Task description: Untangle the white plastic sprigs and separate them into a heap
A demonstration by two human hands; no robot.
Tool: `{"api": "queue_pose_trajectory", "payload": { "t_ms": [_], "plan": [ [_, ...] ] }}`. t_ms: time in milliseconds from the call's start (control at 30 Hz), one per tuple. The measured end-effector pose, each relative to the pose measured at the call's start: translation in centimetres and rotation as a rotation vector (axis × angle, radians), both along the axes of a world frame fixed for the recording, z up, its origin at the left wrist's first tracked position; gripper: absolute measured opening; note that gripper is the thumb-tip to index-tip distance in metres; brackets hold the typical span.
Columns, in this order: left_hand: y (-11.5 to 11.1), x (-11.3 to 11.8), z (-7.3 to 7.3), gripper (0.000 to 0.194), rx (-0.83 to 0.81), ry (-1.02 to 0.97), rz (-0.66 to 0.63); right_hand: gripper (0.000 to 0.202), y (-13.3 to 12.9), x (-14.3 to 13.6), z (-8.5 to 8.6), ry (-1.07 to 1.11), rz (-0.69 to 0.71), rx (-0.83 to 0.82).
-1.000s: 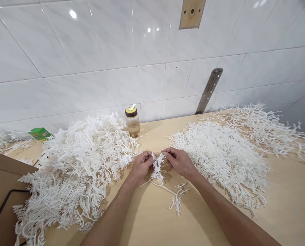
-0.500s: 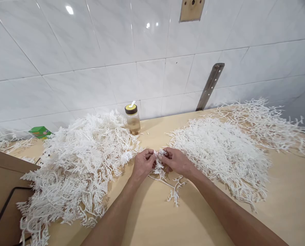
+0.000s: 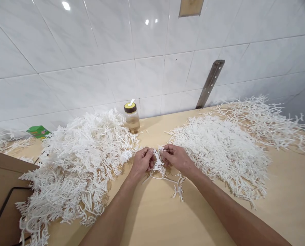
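Observation:
My left hand (image 3: pixel 143 160) and my right hand (image 3: pixel 176 157) are close together over the middle of the table. Each pinches part of a white branching piece (image 3: pixel 158 164), whose fine tips show between them. Below the fingers, thin white stems with a forked end (image 3: pixel 178 187) hang or lie near the table surface. A large heap of white branching pieces (image 3: pixel 83 160) is to the left of my left hand. Another heap (image 3: pixel 224 150) of slimmer white pieces lies to the right of my right hand.
A jar with a yellow and dark lid (image 3: pixel 132 119) stands behind the hands. More white branches (image 3: pixel 270 119) lie at the back right. At left are a green box (image 3: pixel 38 131) and a brown cardboard box (image 3: pixel 6 191). A metal bracket (image 3: pixel 210 83) leans at the tiled wall.
The fingertips have moved slightly apart, showing more of the white piece between them. The forked end below has shifted a little, and a stem now sticks out at its left. The view has tilted slightly.

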State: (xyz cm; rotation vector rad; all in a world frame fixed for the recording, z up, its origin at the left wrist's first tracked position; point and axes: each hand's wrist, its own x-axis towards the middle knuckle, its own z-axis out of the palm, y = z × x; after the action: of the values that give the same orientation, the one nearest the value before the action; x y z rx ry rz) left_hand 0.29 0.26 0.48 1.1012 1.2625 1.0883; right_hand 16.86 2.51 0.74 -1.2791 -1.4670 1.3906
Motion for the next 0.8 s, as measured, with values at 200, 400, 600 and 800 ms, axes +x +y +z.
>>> {"api": "queue_pose_trajectory", "payload": {
  "t_ms": [200, 400, 600, 800],
  "plan": [
    [-0.42, 0.47, -0.04, 0.043, 0.143, 0.013, 0.005, 0.016, 0.01, -0.16, -0.13, -0.116, -0.076, 0.089],
    [-0.54, 0.82, -0.23, 0.03, 0.207, 0.091, -0.02, 0.016, -0.01, -0.03, 0.07, -0.093, -0.074, 0.078],
    [-0.05, 0.19, 0.31, 0.016, 0.013, -0.051, -0.066, 0.023, 0.15, 0.31, 0.19, -0.014, -0.039, 0.015],
    [-0.1, 0.25, 0.68, 0.025, -0.005, -0.128, 0.038, 0.034, -0.21, 0.27, 0.18, -0.042, 0.045, 0.059]
  ]
}}
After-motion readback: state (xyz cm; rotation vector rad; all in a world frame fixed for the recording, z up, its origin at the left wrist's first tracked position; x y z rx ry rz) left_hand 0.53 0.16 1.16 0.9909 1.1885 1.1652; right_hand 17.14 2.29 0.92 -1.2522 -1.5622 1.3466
